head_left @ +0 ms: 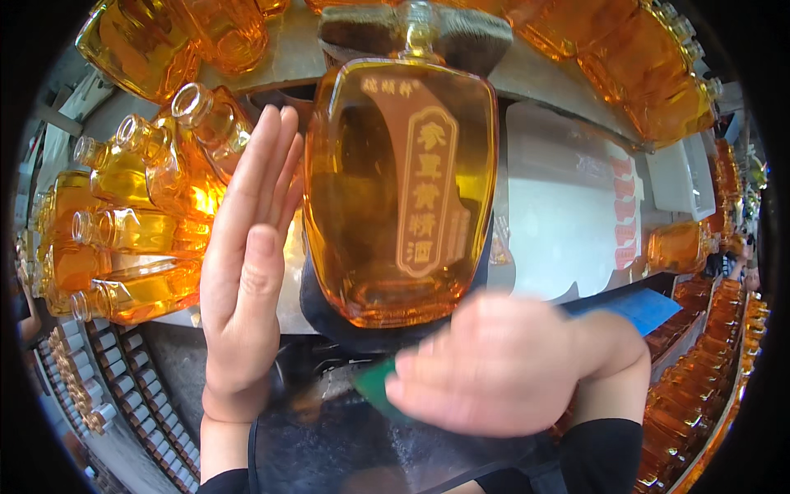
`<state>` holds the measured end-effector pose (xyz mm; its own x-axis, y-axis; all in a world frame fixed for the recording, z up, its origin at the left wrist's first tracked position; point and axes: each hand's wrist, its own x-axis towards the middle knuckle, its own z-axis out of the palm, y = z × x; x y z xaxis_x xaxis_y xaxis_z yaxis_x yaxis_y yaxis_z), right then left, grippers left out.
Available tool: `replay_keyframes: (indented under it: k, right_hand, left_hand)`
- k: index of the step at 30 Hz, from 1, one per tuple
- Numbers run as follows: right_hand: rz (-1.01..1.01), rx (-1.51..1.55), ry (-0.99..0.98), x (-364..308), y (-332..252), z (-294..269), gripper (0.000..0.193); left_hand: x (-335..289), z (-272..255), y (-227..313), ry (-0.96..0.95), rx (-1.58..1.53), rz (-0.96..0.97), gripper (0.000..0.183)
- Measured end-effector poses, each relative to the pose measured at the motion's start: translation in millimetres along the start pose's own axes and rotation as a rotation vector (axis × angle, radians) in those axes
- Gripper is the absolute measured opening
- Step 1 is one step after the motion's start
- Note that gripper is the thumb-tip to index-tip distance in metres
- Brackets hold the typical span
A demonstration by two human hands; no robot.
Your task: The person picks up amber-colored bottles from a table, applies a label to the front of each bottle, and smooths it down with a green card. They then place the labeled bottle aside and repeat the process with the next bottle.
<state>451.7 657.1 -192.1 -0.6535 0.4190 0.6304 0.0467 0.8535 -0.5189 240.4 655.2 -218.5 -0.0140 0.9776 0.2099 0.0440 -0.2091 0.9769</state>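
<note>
A large glass bottle (354, 189) of amber liquid lies in front of me, neck away, with a red-brown and gold label on its upper face. Its far end rests by a block with a bristly edge (469, 37). My left hand (247, 247) is held flat at the bottle's left side, fingers straight and pointing away; whether it touches the glass I cannot tell. My right hand (494, 370), blurred by motion, is below the bottle's near right corner. Its fingers are closed on a flat green scraper (380, 389), partly hidden by the hand.
Several filled bottles (140, 230) crowd the left, and more (634, 66) stand at the far right. A pale sheet (551, 206) with a row of pink labels lies right of the bottle, near a white bin (683, 177). Crates of bottles (699, 379) and rows of caps (123, 370) flank me.
</note>
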Motion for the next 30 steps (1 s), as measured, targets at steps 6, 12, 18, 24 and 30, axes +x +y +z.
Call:
replay_keyframes:
  k: [6, 12, 18, 24, 30]
  right_hand:
    - [0.036, -0.634, 0.032, 47.5, 79.6, -58.5, 0.022]
    - [0.023, -0.251, 0.050, 65.9, 76.2, -20.2, 0.021]
    - [-0.341, -0.566, 0.139, 60.9, 83.0, -6.1, 0.018]
    - [-0.265, -0.616, 0.281, 69.5, 111.3, -36.4, 0.016]
    - [-0.134, -0.124, -0.055, -23.1, -4.8, -11.8, 0.019]
  left_hand:
    - [-4.8, 0.3, 5.8, 0.013, 0.033, 0.059, 0.065]
    - [-15.6, -6.0, 9.9, 0.102, 0.040, 0.034, 0.063]
    - [-7.6, -15.9, 19.6, 0.052, -0.072, 0.039, 0.055]
    - [-1.4, -15.4, 14.2, 0.026, 0.052, 0.084, 0.048]
    - [15.8, -12.1, 15.5, -0.090, 0.404, 0.210, 0.045]
